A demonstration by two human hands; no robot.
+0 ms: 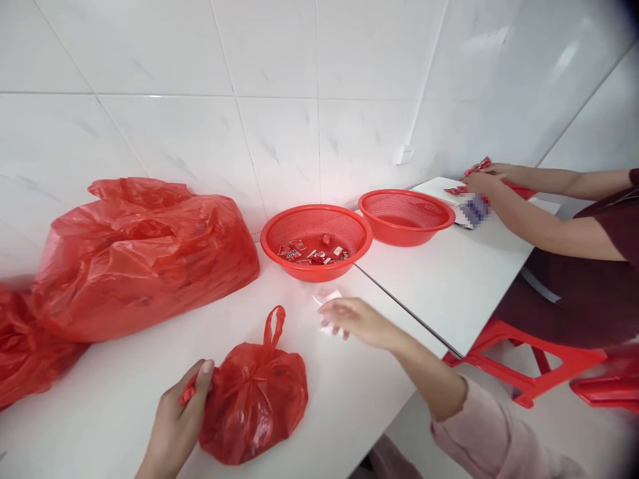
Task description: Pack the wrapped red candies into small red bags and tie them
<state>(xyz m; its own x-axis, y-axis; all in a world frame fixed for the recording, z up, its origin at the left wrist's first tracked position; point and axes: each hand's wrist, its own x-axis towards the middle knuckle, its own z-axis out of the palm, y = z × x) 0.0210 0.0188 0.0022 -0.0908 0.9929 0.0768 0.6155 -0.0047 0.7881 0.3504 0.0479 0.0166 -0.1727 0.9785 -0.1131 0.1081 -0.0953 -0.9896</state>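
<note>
A tied red plastic bag (257,412) lies on the white table, one loop handle standing up. My left hand (177,416) is closed at its left side, thumb on top, with a bunched bit of red plastic showing between the fingers; this looks like part of the bag. Beyond the bag, my right hand (357,321) hovers over the table with loosely bent fingers apart. Just under and behind those fingers is a small whitish slip of paper (328,297), partly hidden and blurred. Whether the fingertips touch it is unclear.
A red basket (269,243) holds small wrapped packets; another red basket (407,236) stands right of it. A large red bag (150,266) rests at left, with another red bag (24,346) beside it. At right, a co-worker's hands (482,183) handle red packets above a red stool (539,362).
</note>
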